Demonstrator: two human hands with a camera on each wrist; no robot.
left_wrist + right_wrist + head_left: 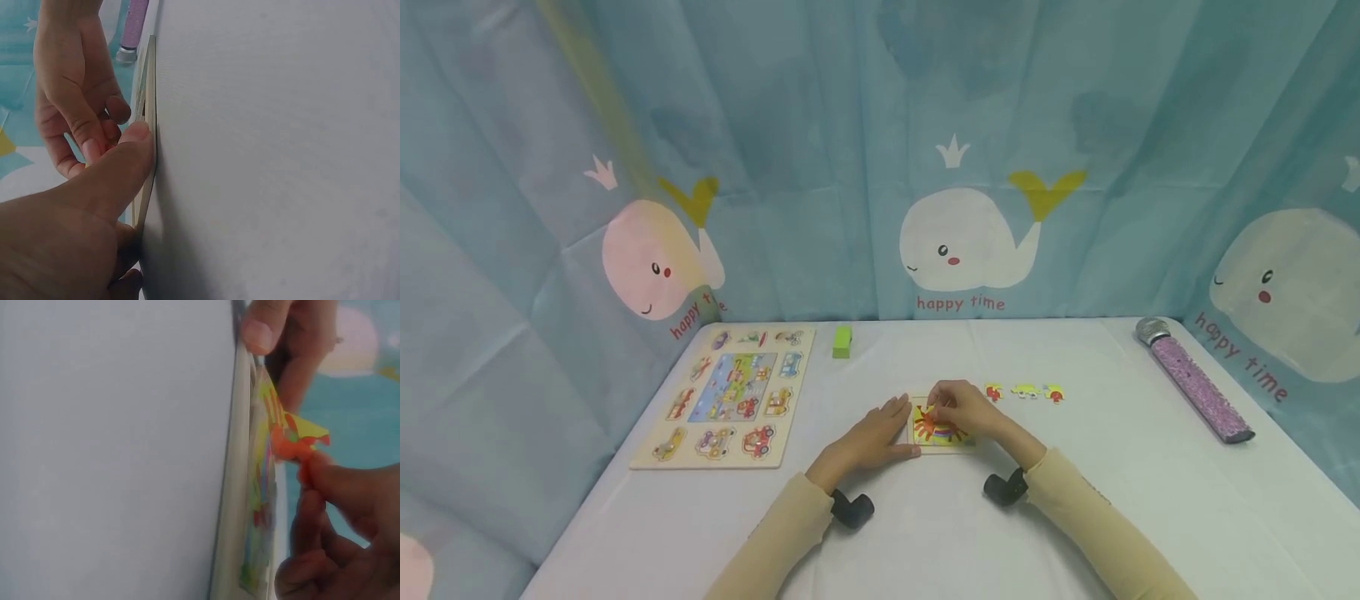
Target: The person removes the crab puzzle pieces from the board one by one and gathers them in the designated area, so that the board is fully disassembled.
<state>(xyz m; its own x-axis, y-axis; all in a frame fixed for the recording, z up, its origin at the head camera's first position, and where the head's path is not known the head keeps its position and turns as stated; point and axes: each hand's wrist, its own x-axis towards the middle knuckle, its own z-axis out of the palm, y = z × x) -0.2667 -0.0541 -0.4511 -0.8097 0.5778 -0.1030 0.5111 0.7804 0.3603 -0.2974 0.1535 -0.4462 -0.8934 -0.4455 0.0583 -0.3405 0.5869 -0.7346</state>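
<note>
A small wooden puzzle board (943, 451) with a colourful picture lies on the white table. My left hand (876, 435) rests at its left side, fingers extended, with the thumb (139, 132) against the board's near edge. Between thumb and forefinger, my right hand (964, 407) pinches an orange and yellow puzzle piece (296, 447), tilted above the board in the right wrist view. Under it, part of the picture (257, 512) shows in the tray. Three loose pieces (1026, 391) lie in a row beyond the board, to the right.
A larger wooden vehicle puzzle (790, 454) lies at the left of the table. A green block (842, 342) stands near the back edge. A glittery pink microphone (1201, 388) lies at the right. Behind the table hangs a blue whale-print curtain (820, 208).
</note>
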